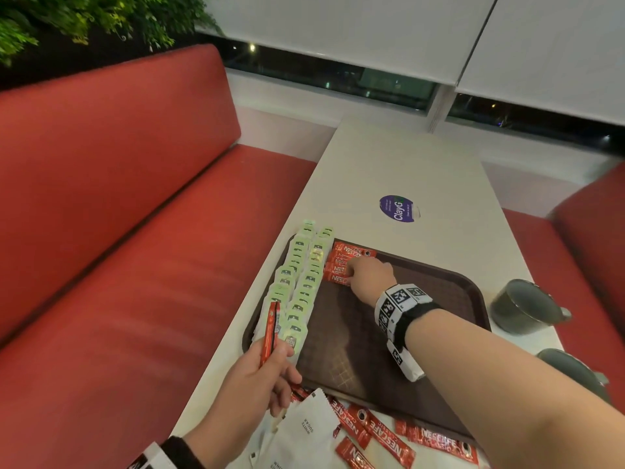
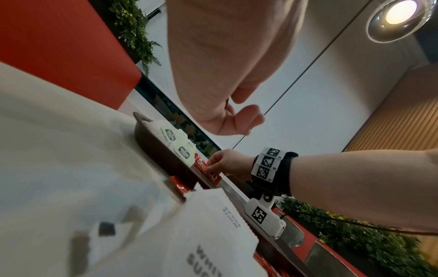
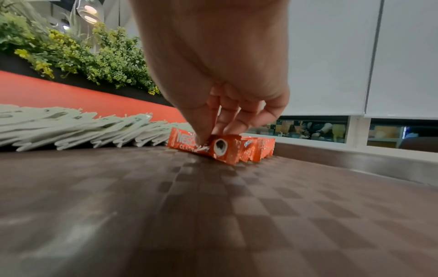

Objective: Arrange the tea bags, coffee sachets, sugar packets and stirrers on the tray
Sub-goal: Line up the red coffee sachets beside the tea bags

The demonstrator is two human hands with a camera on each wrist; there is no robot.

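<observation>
A brown tray (image 1: 439, 292) lies on the white table (image 1: 406, 157). Two overlapping rows of green tea bags (image 1: 301, 282) fill its left side. At the far end lies a short row of red coffee sachets (image 1: 351, 253). My right hand (image 1: 350, 272) reaches over the tray, and its thumb and fingertips (image 3: 201, 138) pinch the nearest sachet (image 3: 222, 148) of that row. My left hand (image 1: 280, 363) hovers at the tray's near left corner and grips a red sachet (image 1: 269, 330) upright. White sugar packets (image 1: 304, 431) and loose sachets (image 1: 382, 434) lie on the table in front. No stirrers show.
Two grey mugs (image 1: 524, 306) (image 1: 571, 370) stand right of the tray near the table edge. A purple sticker (image 1: 397, 208) sits on the table beyond the tray. Red bench seats (image 1: 135, 231) flank both sides. The tray's middle and right show bare brown surface.
</observation>
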